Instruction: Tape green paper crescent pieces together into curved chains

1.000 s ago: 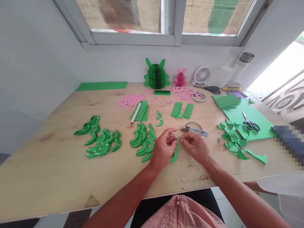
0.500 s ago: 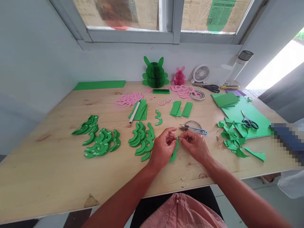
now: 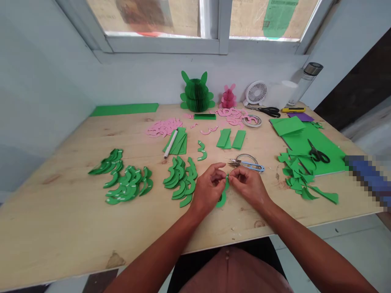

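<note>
My left hand [image 3: 208, 188] and my right hand [image 3: 248, 186] meet over the wooden table, their fingertips pinching a curved green paper piece [image 3: 223, 194] from both sides. Its upper end rises between my fingers, and its lower curve hangs towards the table. Left of my left hand lies a pile of green paper crescents [image 3: 180, 183], with more crescents [image 3: 128, 186] further left. Just beyond my right hand rest small thread snips [image 3: 246, 165] with blue-trimmed blades.
Pink paper scraps [image 3: 163, 128] and green strips [image 3: 230, 139] lie towards the back. Green paper offcuts [image 3: 295, 175] and a green sheet [image 3: 317, 148] with black scissors [image 3: 317, 154] are at the right. A green honeycomb paper rabbit [image 3: 195, 94] and a small fan [image 3: 255, 92] stand by the wall.
My hands keep the same pinch on the green piece. The whole scene has shifted slightly left and up in the view as my head turned.
</note>
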A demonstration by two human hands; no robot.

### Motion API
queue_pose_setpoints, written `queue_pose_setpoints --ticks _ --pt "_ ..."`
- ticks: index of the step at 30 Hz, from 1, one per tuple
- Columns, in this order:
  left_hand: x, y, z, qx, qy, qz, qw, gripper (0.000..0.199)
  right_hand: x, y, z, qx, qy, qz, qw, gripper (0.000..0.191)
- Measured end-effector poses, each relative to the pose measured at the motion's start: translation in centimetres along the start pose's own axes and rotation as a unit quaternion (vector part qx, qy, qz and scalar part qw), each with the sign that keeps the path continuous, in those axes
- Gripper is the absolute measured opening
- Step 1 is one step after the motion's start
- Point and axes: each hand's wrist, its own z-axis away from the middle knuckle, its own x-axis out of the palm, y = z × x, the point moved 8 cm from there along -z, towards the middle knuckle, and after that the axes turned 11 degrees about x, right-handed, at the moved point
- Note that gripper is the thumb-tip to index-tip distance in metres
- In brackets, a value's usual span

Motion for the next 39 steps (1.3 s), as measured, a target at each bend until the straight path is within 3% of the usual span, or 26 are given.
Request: queue_pose_setpoints --ticks 23,39 --pt "-0.3 0.3 0.0 0.022 0.021 -0.046 0.998 0.036 -0.1 -1.3 0.5 -0.037 0.027 0.061 0.997 0.009" --pt "-0.4 0.1 -0.1 0.015 0.023 -0.027 0.999 0.036 -0.2 -0.6 0.3 0.008 0.005 0.006 1.000 0.015"
